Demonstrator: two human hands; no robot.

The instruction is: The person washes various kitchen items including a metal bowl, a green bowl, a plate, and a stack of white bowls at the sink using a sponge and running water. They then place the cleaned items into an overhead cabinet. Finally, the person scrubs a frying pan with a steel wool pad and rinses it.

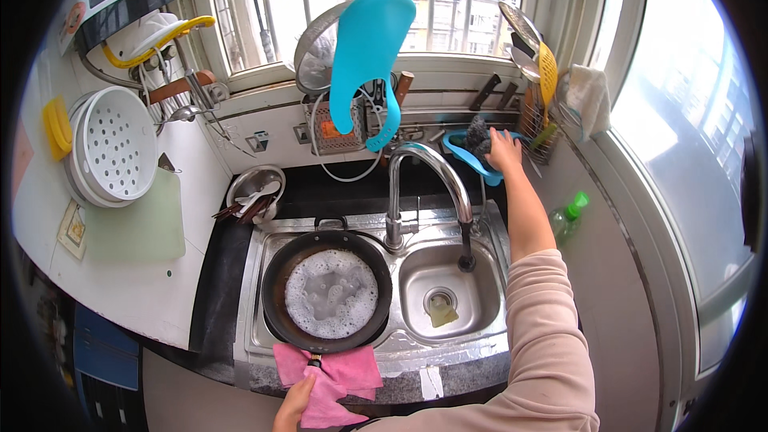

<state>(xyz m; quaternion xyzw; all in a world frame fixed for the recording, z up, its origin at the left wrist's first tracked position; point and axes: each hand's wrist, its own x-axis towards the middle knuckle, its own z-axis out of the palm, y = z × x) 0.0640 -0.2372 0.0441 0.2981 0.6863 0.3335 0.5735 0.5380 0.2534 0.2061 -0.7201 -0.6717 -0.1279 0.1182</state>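
A dark frying pan (272, 288) of foamy, cloudy water sits over the left basin of the steel sink. My left hand (295, 401) grips its handle (314, 361) through a pink cloth (327, 378) at the counter's front edge. At the back right, my right hand (505, 150) reaches into a blue plastic caddy (465, 155), fingers spread. Right beside those fingers are dark mesh scourers (478, 135); whether the fingertips touch them is hidden. A chrome faucet (429, 159) arches over the small right basin (414, 306), where a yellowish-green piece (442, 313) lies at the drain.
A blue silicone bib (375, 36) hangs before the window above the faucet. Left of the sink stands a steel bowl (258, 177) with spoons and chopsticks. A green-capped bottle (567, 216) is near my right forearm. Knives (485, 93) and a utensil holder (534, 114) line the back.
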